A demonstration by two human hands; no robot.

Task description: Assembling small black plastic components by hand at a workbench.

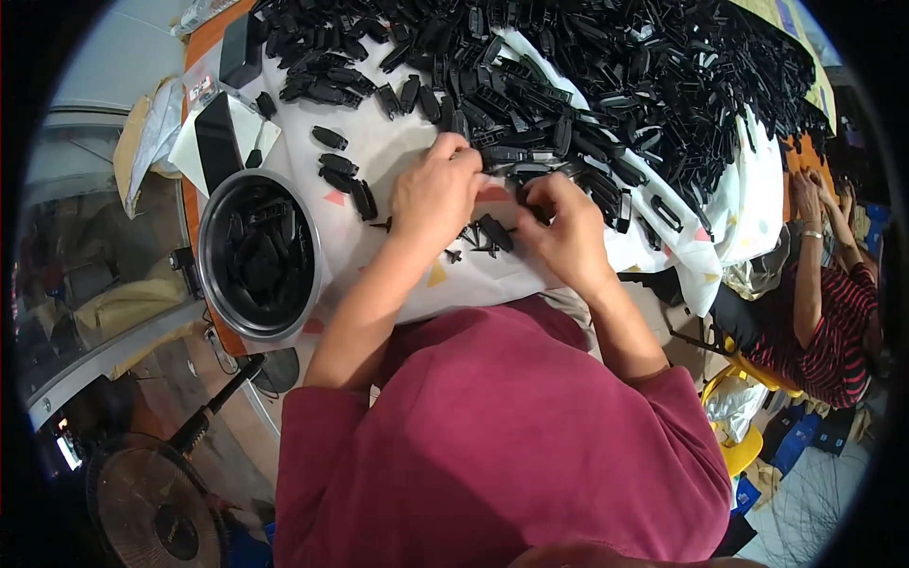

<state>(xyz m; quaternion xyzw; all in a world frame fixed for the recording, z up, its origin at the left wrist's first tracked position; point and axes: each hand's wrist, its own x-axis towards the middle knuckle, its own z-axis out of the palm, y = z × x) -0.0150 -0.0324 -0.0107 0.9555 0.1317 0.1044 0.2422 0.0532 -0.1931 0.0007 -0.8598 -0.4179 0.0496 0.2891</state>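
Note:
My left hand (434, 194) is at the near edge of a heap of black plastic casings (606, 85), its fingers curled together. What lies between those fingertips is hidden. To its right, my right hand (571, 232) has thumb and fingers bent around a small black plastic part, partly covered by the fingers. Between the hands and my body, a single black casing (495, 233) lies among small dark pieces (454, 256) on the white patterned cloth (379, 275). Several loose casings (338, 165) rest left of my left hand.
A metal bowl (204, 275) holding black parts stands at the table's left edge. Behind it lie a dark phone-like slab (219, 142) and a black box (240, 52). A fan (156, 506) stands lower left. At the right, another person (814, 312) works at the table.

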